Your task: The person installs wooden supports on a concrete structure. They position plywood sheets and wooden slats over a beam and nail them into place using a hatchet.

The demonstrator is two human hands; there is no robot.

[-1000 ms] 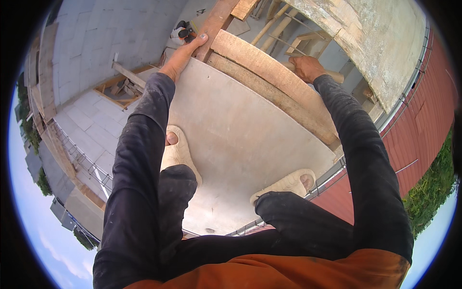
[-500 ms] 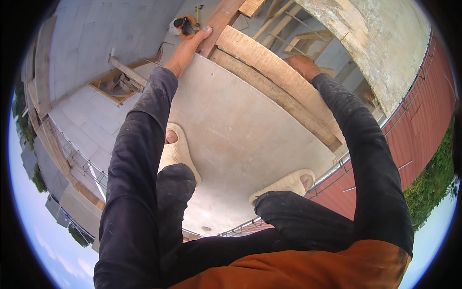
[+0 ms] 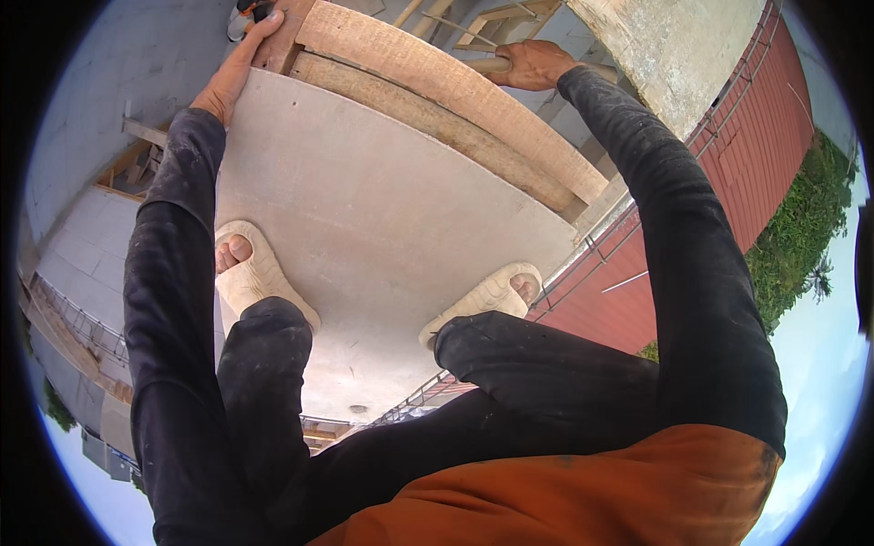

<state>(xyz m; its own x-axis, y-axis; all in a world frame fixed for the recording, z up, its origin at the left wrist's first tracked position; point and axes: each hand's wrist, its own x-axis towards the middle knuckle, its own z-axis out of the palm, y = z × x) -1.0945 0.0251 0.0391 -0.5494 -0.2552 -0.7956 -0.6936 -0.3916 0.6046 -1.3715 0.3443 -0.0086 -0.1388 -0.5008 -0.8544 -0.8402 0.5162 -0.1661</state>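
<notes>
My left hand (image 3: 238,75) grips the reddish-brown wooden beam (image 3: 284,36) at the panel's far left corner. Its thumb lies along the beam; the other fingers are mostly hidden over the side. Beyond the pale curved-edge plank (image 3: 437,68), my right hand (image 3: 535,64) is closed around a round wooden pole (image 3: 492,65), which shows on both sides of the fist. A second, rougher timber (image 3: 437,132) lies on the near side of the plank. Under my feet is a smooth grey-beige panel (image 3: 364,200), and I squat on it in cream slippers (image 3: 259,278).
Past the plank is an opening with timber framing (image 3: 501,23) far below. A rough plywood sheet (image 3: 669,55) lies at the upper right. Thin metal bars (image 3: 605,255) run along the right edge above a red corrugated roof (image 3: 774,118). A block wall (image 3: 109,68) stands at left.
The view has swung right, so the scene sits farther left. My right hand has risen into fuller view, showing the pole in it. My left hand stays on the beam.
</notes>
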